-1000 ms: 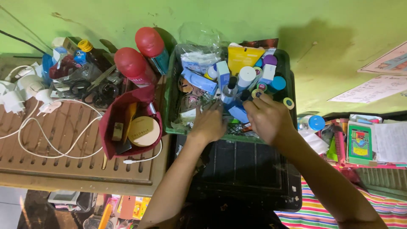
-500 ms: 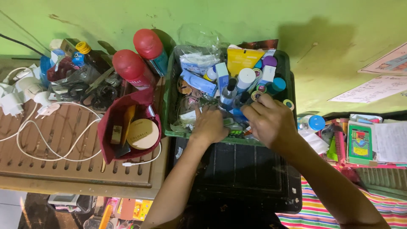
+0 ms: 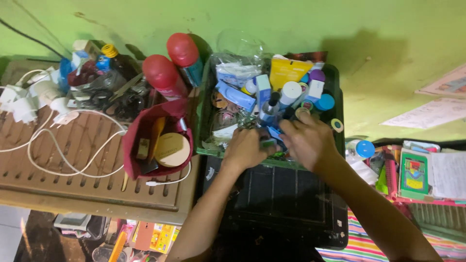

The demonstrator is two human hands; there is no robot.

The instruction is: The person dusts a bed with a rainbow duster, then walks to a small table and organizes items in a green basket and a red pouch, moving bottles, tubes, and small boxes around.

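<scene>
Both hands in green basket (image 3: 337, 104). Left hand (image 3: 246, 148) fingers curled on a small green item (image 3: 267, 143). Right hand (image 3: 307, 140) fingers bent among blue packets (image 3: 275, 133); grip cannot be told.

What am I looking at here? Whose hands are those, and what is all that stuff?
There is no machine here. A person wears a camera on the head, so you look down at that person's own two arms from above.

Both hands reach into a green basket that stands against a green wall. The basket is crammed with small bottles, tubes and boxes. The left hand and the right hand are close together at the front of the basket, with small blue things between the fingers. I cannot tell just what each hand grips.

To the left, on a brown slatted table, is a dark red pouch with a round tan compact in it. Behind it stand two bottles with red caps, and white cables curl across the table.
</scene>
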